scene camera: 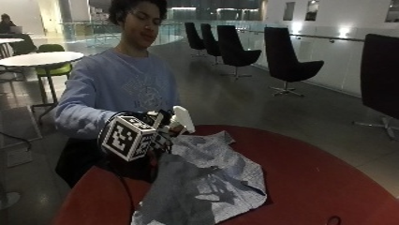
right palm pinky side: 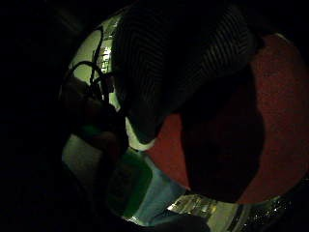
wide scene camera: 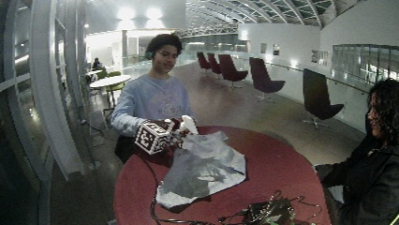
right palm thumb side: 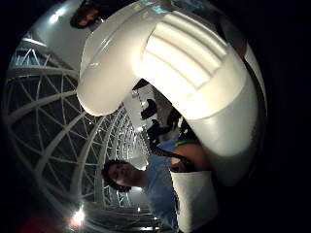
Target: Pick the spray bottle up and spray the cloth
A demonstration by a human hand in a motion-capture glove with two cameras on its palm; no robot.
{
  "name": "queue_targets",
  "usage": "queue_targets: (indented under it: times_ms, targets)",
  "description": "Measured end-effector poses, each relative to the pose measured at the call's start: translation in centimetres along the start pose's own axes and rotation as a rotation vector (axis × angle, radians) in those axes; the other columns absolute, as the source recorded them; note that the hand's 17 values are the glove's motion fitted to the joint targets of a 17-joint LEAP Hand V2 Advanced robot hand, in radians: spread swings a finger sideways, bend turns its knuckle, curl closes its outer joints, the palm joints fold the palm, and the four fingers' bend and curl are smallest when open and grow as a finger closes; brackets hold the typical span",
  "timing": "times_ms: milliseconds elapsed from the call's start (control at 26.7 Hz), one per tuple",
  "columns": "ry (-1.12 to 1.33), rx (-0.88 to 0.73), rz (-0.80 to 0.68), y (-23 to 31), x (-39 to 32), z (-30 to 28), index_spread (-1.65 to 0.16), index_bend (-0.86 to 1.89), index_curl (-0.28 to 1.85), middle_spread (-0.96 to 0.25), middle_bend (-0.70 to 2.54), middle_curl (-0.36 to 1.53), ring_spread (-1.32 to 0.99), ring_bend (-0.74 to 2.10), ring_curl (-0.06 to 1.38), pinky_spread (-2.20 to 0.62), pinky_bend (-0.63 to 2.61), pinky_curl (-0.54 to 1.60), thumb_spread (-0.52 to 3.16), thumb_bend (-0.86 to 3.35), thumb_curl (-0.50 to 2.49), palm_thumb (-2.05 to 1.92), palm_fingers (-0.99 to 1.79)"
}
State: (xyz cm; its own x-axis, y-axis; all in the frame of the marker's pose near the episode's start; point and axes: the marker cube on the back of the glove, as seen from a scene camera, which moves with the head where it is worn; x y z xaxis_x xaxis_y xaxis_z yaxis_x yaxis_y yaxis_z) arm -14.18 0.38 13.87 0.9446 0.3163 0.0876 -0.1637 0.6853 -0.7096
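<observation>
White spray bottle (scene camera: 182, 119) sits gripped in the gloved right hand (scene camera: 156, 131), fingers wrapped around it, raised over the grey cloth (scene camera: 205, 180) on the red counter (scene camera: 312, 173).

I work at a round red table (scene camera: 324, 178); black swivel chairs (scene camera: 284, 58) line the upper right, and a white table (scene camera: 37, 58) with a green chair (scene camera: 53, 68) stands upper left.

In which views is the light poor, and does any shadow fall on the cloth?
Outside view: dim; the hand with the bottle casts a dark shadow on the cloth. Little finger side palm view: very dark, cloth barely readable. Thumb side palm view: bottle brightly lit, ceiling lamps glare.
</observation>
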Motion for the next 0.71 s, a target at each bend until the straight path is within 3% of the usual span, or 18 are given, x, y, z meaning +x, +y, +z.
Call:
queue_targets:
  times_ms: [449,711]
  targets:
    - [0.01,-0.031,0.006,-0.2,-0.4,0.4,-0.18,0.13,0.36,-0.01,0.39,0.48,-0.02,0.66,0.42,0.09,0.38,0.37,0.94,-0.02,0.58,0.81,1.19]
    - [-0.046,0.037,-0.134,-1.1,-3.4,1.1,-0.18,0.13,0.36,-0.01,0.4,0.48,-0.02,0.66,0.42,0.08,0.38,0.37,0.94,-0.02,0.58,0.8,1.19]
